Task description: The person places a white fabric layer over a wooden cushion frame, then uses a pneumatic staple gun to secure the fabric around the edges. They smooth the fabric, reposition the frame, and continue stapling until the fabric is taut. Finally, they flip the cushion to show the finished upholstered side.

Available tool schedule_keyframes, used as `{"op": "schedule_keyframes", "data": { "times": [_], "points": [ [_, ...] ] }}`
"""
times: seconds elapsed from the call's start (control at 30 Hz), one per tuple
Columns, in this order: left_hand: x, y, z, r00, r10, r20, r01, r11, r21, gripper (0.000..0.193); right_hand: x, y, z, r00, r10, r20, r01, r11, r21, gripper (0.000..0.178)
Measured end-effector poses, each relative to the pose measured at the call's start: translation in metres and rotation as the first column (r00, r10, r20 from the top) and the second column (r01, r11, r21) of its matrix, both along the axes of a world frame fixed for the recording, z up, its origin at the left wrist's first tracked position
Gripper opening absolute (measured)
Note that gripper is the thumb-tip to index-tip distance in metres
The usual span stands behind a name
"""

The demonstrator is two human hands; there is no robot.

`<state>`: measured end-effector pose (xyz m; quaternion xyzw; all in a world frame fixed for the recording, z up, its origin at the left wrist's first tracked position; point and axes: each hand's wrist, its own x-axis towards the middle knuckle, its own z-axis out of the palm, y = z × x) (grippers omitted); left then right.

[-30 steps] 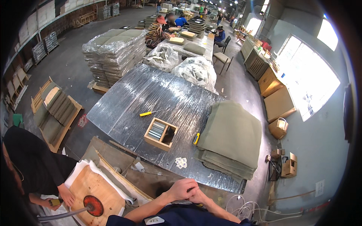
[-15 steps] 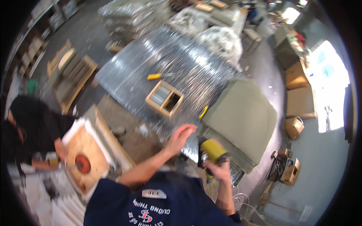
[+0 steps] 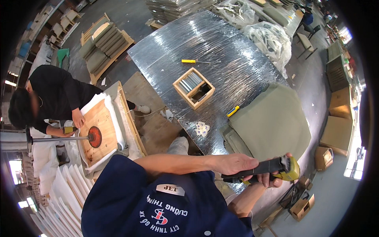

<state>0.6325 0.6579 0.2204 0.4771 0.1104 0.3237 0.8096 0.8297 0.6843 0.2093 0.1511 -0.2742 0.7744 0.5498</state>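
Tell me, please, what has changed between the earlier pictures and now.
The right hand has taken hold of a yellow-and-black tool; the left hand, free before, has moved right onto it. The wooden box, screwdriver and fabric stack stayed put.

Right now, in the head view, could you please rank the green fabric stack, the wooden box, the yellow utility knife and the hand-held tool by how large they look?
1. Green fabric stack
2. Hand-held tool and wooden box: unranked, as the tool seems nearer the camera
3. Yellow utility knife
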Motion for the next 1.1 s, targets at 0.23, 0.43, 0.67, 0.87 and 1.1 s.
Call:
{"op": "schedule_keyframes", "data": {
  "times": [0.23,0.43,0.67,0.87,1.1],
  "points": [
    [-0.052,0.042,-0.090,0.748,0.626,-0.219,-0.365,0.664,0.653,0.030,0.032,0.030,0.035,0.770,-0.375,0.517,0.386,0.918,0.090,0.094],
    [-0.188,0.041,-0.245,0.264,0.644,-0.718,-0.611,0.688,0.391,0.024,0.016,0.003,-0.038,-0.273,-0.223,0.936,0.327,0.893,0.308,0.087],
    [-0.306,0.111,-0.318,-0.252,0.705,-0.663,-0.338,0.578,0.743,0.019,0.013,-0.081,-0.188,-0.576,0.203,0.792,0.359,0.933,0.022,0.065],
    [-0.339,0.163,-0.332,-0.134,0.779,-0.612,-0.014,0.616,0.787,0.027,0.021,-0.164,-0.246,-0.628,0.431,0.648,0.483,0.869,-0.110,0.065],
    [-0.336,0.195,-0.337,-0.215,0.611,-0.762,0.226,0.790,0.570,0.040,-0.012,-0.189,-0.258,-0.575,0.526,0.627,0.610,0.786,-0.101,0.067]
  ]
}}
